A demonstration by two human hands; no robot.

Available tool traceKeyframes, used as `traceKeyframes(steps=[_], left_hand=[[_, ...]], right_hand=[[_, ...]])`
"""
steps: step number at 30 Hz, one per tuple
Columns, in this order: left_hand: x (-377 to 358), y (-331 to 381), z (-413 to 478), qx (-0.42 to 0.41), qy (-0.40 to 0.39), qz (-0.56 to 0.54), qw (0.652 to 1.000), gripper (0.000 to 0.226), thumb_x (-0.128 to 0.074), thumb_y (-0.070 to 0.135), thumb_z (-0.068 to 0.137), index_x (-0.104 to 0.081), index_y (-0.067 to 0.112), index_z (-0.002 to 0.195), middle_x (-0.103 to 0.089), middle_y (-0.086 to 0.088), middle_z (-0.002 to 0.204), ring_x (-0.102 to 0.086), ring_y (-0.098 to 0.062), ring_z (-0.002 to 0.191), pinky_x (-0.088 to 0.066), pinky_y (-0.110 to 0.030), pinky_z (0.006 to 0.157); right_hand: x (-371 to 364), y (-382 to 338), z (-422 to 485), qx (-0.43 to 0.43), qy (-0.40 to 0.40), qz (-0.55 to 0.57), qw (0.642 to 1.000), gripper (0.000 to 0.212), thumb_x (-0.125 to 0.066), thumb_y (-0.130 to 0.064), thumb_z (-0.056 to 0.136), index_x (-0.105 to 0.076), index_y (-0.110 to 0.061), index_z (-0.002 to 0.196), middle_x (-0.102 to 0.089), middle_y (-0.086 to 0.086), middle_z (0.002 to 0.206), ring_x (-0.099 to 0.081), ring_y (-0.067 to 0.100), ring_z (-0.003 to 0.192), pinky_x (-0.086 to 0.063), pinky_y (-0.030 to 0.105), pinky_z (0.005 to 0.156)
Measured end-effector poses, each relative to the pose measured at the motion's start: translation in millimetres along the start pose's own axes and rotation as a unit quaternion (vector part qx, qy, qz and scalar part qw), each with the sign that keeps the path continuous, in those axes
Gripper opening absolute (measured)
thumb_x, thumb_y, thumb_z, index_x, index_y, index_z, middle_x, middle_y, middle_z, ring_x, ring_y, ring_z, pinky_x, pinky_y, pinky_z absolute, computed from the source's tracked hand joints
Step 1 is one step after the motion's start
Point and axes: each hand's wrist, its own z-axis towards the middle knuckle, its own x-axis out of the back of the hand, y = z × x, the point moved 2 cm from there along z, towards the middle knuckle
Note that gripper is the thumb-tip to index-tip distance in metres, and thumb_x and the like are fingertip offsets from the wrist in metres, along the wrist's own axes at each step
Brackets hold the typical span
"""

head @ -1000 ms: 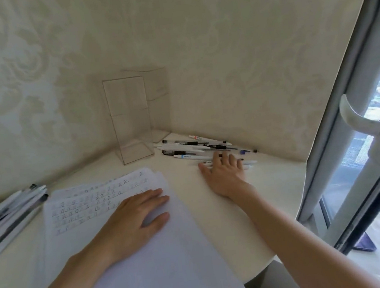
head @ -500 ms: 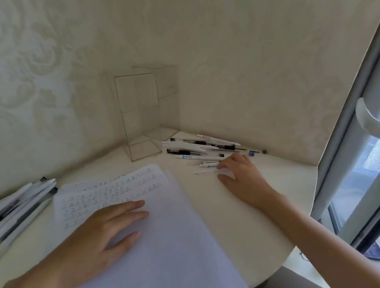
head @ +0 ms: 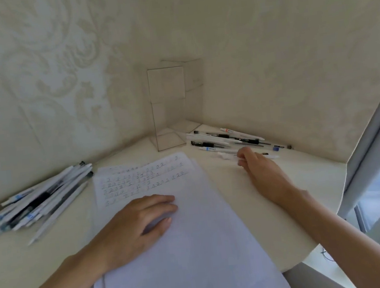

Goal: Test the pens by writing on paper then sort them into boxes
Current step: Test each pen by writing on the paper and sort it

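Flat a second earlier, the right hand (head: 260, 169) had closed its grip on a white pen (head: 272, 157) for testing; the left hand (head: 136, 225) lay flat on the paper (head: 196, 249).

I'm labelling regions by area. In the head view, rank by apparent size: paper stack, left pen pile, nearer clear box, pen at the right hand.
1. paper stack, by far.
2. left pen pile.
3. nearer clear box, close behind; it's farther off, so unsure.
4. pen pinched by the right hand.

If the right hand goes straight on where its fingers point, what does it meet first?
Probably the blue-labelled pen lying just beyond the right hand, which pinches a white pen; depth is unclear.
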Motion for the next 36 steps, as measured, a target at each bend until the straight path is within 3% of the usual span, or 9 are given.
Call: traceKeyframes(steps=[3,6,9,17,19,22,29,32,36], left_hand=[[13,-3,-7,0.006,0.021,-0.019,1.000,0.045,-0.031,0.057,0.090,-0.060,0.034,0.116,-0.045,0.034,0.125,-0.041,0.011,0.118,-0.031,-0.013,0.098],[30,-14,-27,0.008,0.026,0.010,1.000,0.047,-0.027,0.062,0.090,-0.059,0.039,0.116,-0.043,0.035,0.127,-0.039,0.012,0.119,-0.031,-0.014,0.098],[47,-25,-57,0.033,0.031,0.025,0.999,0.041,-0.027,0.064,0.089,-0.054,0.048,0.116,-0.039,0.036,0.130,-0.038,0.010,0.122,-0.028,-0.012,0.100],[54,-39,-104,0.060,0.007,0.058,0.997,0.041,-0.032,0.058,0.093,-0.044,0.045,0.130,-0.038,0.026,0.139,-0.038,0.005,0.126,-0.032,-0.021,0.100],[53,-39,-103,0.059,-0.008,0.069,0.996,0.043,-0.031,0.058,0.094,-0.046,0.041,0.130,-0.039,0.024,0.139,-0.037,0.005,0.126,-0.030,-0.018,0.101],[52,-38,-102,0.058,-0.020,0.085,0.994,0.044,-0.029,0.056,0.095,-0.045,0.037,0.131,-0.040,0.021,0.139,-0.034,0.005,0.126,-0.024,-0.012,0.102],[48,-43,-103,0.066,-0.055,0.074,0.994,0.051,-0.011,0.064,0.092,-0.022,0.048,0.140,-0.011,0.028,0.150,-0.003,0.009,0.136,-0.003,-0.013,0.108],[48,-45,-103,0.067,-0.067,0.071,0.993,0.057,-0.002,0.069,0.087,-0.015,0.050,0.140,-0.006,0.031,0.148,0.005,0.010,0.136,-0.002,-0.018,0.110],[50,-44,-103,0.069,-0.063,0.068,0.993,0.057,-0.006,0.067,0.089,-0.019,0.047,0.140,-0.011,0.028,0.149,0.002,0.010,0.135,0.003,-0.012,0.107]], right_hand=[[3,-19,1,0.021,0.054,0.004,0.998,0.022,-0.047,-0.017,0.097,-0.050,-0.010,0.117,-0.058,0.008,0.107,-0.052,0.025,0.097,-0.029,0.027,0.075],[3,-49,8,0.044,0.074,-0.029,0.996,0.050,-0.042,-0.068,0.083,-0.057,-0.020,0.077,-0.055,-0.004,0.082,-0.048,0.015,0.083,-0.029,0.027,0.080],[-4,-88,17,0.068,0.073,-0.055,0.994,0.061,-0.027,-0.082,0.070,-0.036,-0.025,0.052,-0.045,-0.010,0.063,-0.044,0.013,0.072,-0.021,0.023,0.077],[-38,-175,40,0.180,0.150,0.020,0.972,0.053,-0.043,-0.064,0.078,-0.036,-0.020,0.051,-0.037,-0.008,0.048,-0.036,0.015,0.055,-0.025,0.029,0.067],[-44,-191,45,0.210,0.140,0.044,0.967,0.053,-0.051,-0.069,0.074,-0.050,-0.017,0.062,-0.047,-0.007,0.059,-0.041,0.014,0.059,-0.025,0.027,0.067],[-50,-212,48,0.238,0.149,0.126,0.952,0.029,-0.069,-0.032,0.083,-0.064,-0.005,0.095,-0.059,0.004,0.082,-0.046,0.010,0.065,-0.037,0.023,0.061],[-59,-222,32,0.034,0.039,0.478,0.877,0.045,-0.029,-0.033,0.094,-0.065,-0.006,0.086,-0.065,0.007,0.074,-0.054,0.007,0.068,-0.041,0.014,0.062],[-66,-221,31,-0.048,-0.070,0.528,0.845,0.054,-0.039,-0.046,0.098,-0.068,-0.004,0.080,-0.069,0.012,0.063,-0.057,0.013,0.056,-0.042,0.021,0.053],[-79,-219,31,-0.054,-0.097,0.429,0.897,0.027,-0.068,-0.029,0.084,-0.055,-0.012,0.068,-0.062,-0.002,0.055,-0.048,0.000,0.049,-0.037,0.013,0.051]])
